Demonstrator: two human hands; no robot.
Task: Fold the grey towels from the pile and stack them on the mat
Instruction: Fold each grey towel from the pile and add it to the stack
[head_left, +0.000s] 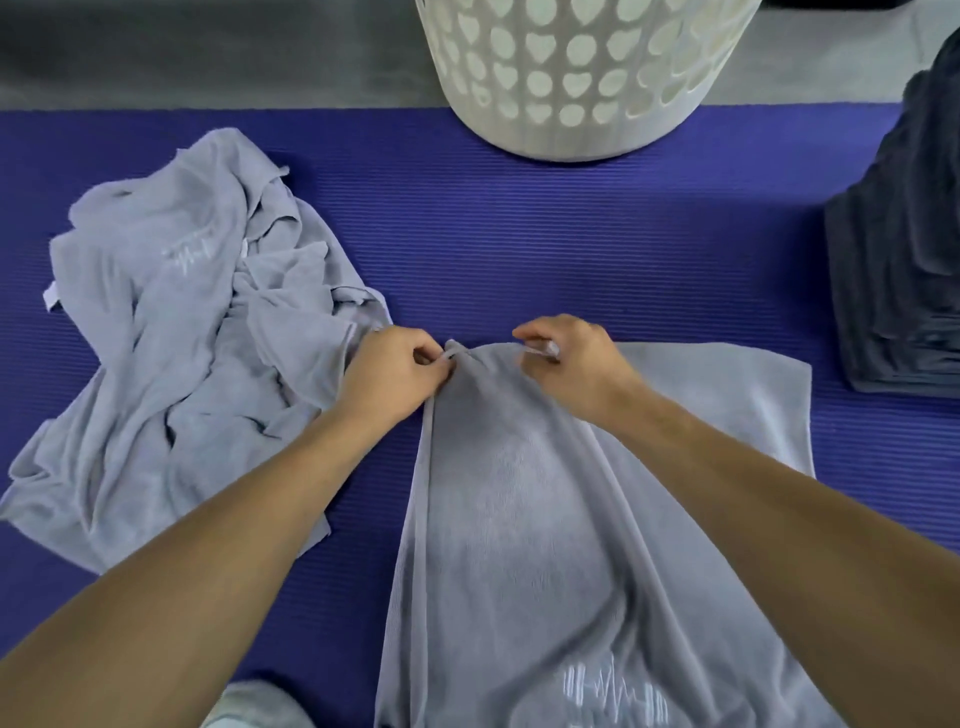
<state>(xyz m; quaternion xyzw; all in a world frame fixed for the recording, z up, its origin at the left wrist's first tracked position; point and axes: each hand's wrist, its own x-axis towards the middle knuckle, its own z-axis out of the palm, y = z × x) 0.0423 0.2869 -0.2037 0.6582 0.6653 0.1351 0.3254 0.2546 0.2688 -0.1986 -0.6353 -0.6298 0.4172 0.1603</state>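
The grey towel (519, 519) lies on the purple mat (519, 234) with its far edge pinched by the left hand (395, 374) and right hand (566, 358), and a loose pinch could let a corner slip and spoil the fold.

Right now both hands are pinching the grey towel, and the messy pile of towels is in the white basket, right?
Not quite. Both the left hand and right hand do pinch the grey towel, but the messy pile lies on the purple mat, left of the white basket. The head view shows it.
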